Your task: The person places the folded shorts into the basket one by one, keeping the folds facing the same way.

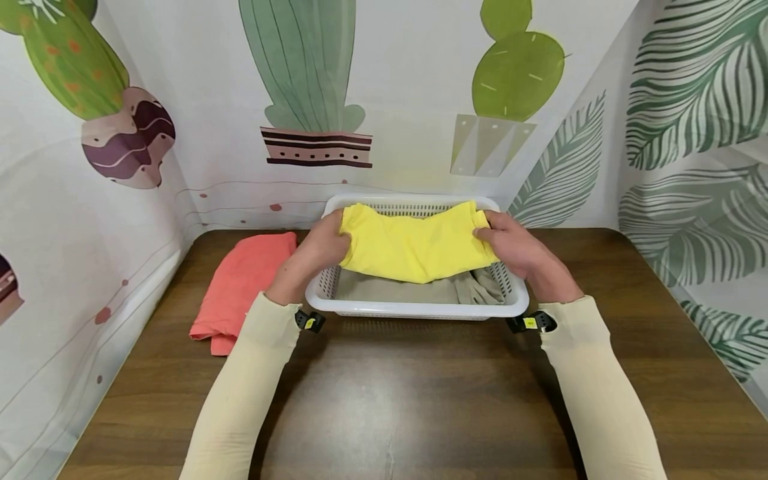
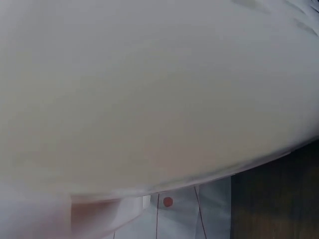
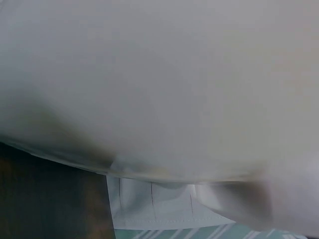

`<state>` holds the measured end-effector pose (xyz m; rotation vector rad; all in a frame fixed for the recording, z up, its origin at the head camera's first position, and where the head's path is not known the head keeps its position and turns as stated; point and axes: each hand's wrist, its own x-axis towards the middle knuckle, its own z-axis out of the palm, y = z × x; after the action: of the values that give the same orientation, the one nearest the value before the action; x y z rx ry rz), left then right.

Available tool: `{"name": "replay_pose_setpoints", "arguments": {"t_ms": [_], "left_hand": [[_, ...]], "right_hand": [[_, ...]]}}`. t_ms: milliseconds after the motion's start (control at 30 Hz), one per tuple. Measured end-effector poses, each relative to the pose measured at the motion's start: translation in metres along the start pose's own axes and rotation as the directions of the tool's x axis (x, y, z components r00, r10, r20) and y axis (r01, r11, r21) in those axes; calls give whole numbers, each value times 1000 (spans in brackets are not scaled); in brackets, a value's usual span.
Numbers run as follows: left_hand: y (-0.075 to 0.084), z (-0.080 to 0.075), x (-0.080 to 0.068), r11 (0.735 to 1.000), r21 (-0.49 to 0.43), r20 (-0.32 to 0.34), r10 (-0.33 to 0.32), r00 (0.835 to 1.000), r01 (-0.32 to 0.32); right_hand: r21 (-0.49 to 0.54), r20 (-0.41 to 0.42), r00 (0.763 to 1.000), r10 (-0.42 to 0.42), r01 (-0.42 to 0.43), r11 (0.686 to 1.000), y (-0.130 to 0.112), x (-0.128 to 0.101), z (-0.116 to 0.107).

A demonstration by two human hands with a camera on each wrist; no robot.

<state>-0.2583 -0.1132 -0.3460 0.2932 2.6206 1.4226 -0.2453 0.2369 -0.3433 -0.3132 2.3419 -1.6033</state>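
Keep both ends level and tension even, I'd say, so the sagging middle doesn't bunch: grip is left hand [image 1: 329, 239] and right hand [image 1: 513, 243] pinching opposite ends of yellow cloth [image 1: 420, 247], over white basket [image 1: 420, 309] near bench [image 1: 390, 400] far edge, long axis parallel to that edge, ends toward bench left/right edges.

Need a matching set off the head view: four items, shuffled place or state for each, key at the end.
Things
1. yellow cloth
2. coral cloth
3. grey-beige cloth
4. basket

Place or state
A. inside the basket, partly hidden by the yellow cloth
B. white, with perforated walls
C. held between left hand and right hand
D. on the wooden table, left of the basket

Pairs: 1-C, 2-D, 3-A, 4-B
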Motion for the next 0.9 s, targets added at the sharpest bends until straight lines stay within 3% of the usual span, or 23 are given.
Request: {"name": "replay_pose_setpoints", "arguments": {"t_ms": [300, 600, 900], "left_hand": [[-1, 3, -1, 999, -32, 71, -7, 997, 10], [-1, 5, 2, 996, -88, 129, 30, 991, -18], [0, 6, 2, 999, -15, 142, -34, 989, 37]], "right_hand": [[17, 10, 1000, 22, -22, 1000, 2, 1, 2], [10, 8, 1000, -16, 16, 1000, 2, 1, 4], [-14, 18, 1000, 8, -8, 1000, 3, 3, 5]]}}
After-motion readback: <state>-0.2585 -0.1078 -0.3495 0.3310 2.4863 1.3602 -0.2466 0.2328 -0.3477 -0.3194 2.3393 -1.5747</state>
